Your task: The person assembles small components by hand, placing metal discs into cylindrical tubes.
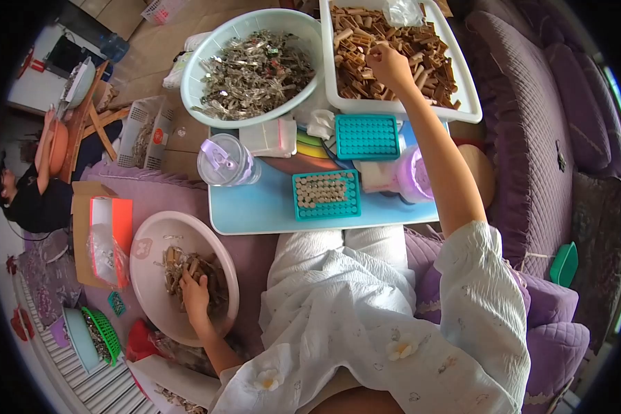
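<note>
My left hand (195, 293) is down in a pale pink basin (147, 276) at the lower left. Its fingers are spread over short brown pieces and clear-wrapped bits. My right arm reaches far forward, and my right hand (388, 62) is closed in a pinch over a white tub (470, 93). Many short brown tube-like pieces (431, 65) fill that tub; what the fingertips hold is too small to make out. Between the arms, a teal grid tray (357, 196) has greyish round ends standing in most of its holes. Another teal grid tray (367, 136) lies behind it.
A blue low table (255, 210) carries a clear lidded cup (224, 162), a purple cup (414, 176) and plastic bags (269, 138). Beyond stands a pale green basin (193, 76) of clear-wrapped pieces. An orange box (122, 228) is left; a purple sofa (524, 124) right. Another person (41, 190) works far left.
</note>
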Demonstrator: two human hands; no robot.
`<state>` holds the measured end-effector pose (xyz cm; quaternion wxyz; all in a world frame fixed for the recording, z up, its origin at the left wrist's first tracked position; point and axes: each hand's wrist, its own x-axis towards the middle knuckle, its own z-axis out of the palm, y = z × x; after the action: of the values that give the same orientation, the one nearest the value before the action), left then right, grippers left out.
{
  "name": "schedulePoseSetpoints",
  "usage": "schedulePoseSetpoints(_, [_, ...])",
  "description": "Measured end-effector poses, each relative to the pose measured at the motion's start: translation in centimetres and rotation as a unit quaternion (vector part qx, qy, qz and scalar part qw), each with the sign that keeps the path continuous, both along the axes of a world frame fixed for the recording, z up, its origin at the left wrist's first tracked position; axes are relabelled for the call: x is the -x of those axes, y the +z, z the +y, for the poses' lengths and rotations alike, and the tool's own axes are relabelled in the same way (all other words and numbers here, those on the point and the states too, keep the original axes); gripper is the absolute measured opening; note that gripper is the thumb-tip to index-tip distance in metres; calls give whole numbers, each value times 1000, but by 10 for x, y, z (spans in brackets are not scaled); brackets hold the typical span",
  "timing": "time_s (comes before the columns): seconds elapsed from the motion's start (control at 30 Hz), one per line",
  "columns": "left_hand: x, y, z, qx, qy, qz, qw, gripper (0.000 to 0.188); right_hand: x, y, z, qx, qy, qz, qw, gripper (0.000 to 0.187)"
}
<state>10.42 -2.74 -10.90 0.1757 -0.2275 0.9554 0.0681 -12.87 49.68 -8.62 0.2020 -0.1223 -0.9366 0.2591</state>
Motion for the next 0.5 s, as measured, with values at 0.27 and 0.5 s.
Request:
schedulePoseSetpoints(0.27, [75,81,31,2,-125,95,988,39,33,1,-11,-84,-14,-141,986,26])
schedulePoseSetpoints(0.5, [204,121,130,-226,-317,207,898,32,-17,32,16,72,-18,-32,997,27])
